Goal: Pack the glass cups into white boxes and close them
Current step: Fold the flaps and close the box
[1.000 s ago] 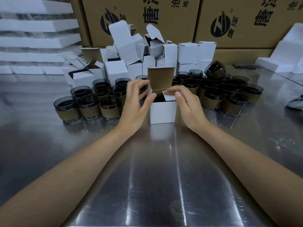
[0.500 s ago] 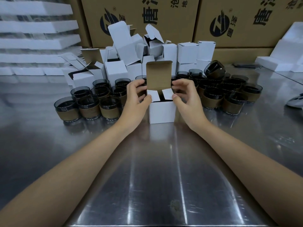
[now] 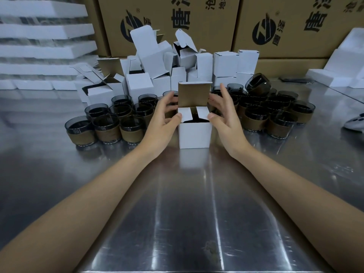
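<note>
A small white box (image 3: 194, 134) stands on the steel table (image 3: 187, 213) in front of me. Its brown-lined lid (image 3: 193, 94) stands upright and its two side flaps are folded inward, with a dark glass cup (image 3: 194, 119) showing in the gap. My left hand (image 3: 163, 119) grips the box's upper left corner, thumb on the left flap and fingers curved to the lid's edge. My right hand (image 3: 226, 115) presses its thumb on the right flap, with its fingers straight beside the lid. Several smoky glass cups with brown sleeves stand to the left (image 3: 107, 129) and right (image 3: 281, 119).
A pile of white boxes (image 3: 157, 62), some open, sits behind the cups. One cup (image 3: 258, 86) lies tilted on top of the right group. Big cardboard cartons (image 3: 167, 22) form the back wall. White foam slabs are stacked at the left (image 3: 43, 50) and right (image 3: 346, 62).
Both side flaps went from being pushed in to lying folded over the cup. My hands moved apart, the right fingers straightened, and the lid stands more upright.
</note>
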Tool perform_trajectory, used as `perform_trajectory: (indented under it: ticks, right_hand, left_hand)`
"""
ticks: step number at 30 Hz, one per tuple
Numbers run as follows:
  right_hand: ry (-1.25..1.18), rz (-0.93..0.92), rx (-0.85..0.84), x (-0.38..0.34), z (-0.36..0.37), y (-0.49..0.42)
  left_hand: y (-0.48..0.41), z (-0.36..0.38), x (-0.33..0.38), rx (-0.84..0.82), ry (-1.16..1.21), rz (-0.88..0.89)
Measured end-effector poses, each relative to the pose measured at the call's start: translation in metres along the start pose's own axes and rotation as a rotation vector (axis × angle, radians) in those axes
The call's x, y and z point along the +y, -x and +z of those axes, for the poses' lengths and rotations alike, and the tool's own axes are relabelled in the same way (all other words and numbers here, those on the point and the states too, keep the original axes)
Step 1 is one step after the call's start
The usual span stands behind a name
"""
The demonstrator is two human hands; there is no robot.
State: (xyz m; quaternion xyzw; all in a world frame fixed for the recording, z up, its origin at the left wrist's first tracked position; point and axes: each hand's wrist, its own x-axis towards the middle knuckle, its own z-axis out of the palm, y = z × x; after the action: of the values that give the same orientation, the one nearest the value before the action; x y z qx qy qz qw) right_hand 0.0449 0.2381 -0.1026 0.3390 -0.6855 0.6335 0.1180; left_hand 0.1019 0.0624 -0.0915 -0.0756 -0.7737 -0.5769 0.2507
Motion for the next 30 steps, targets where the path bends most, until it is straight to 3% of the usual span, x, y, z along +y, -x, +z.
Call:
perform_trajectory:
  ticks: [8, 14, 21, 30]
  right_hand:
    - [0.089, -0.051, -0.074, -0.005, -0.007, 0.000]
    - [0.427, -0.180, -0.215, -0.002, -0.008, 0.004]
    - [0.398, -0.193, -0.088, -0.004, -0.003, 0.003]
    - [0.457, -0.258, -0.089, -0.005, -0.005, 0.001]
  left_hand:
    - [0.003, -0.007, -0.003, -0.092, -0.081, 0.069]
    - [0.010, -0.009, -0.008, -0.245, -0.183, 0.096]
    - [0.010, -0.004, -0.006, -0.144, -0.257, 0.122]
    - [0.010, -0.001, -0.003, -0.137, -0.259, 0.117]
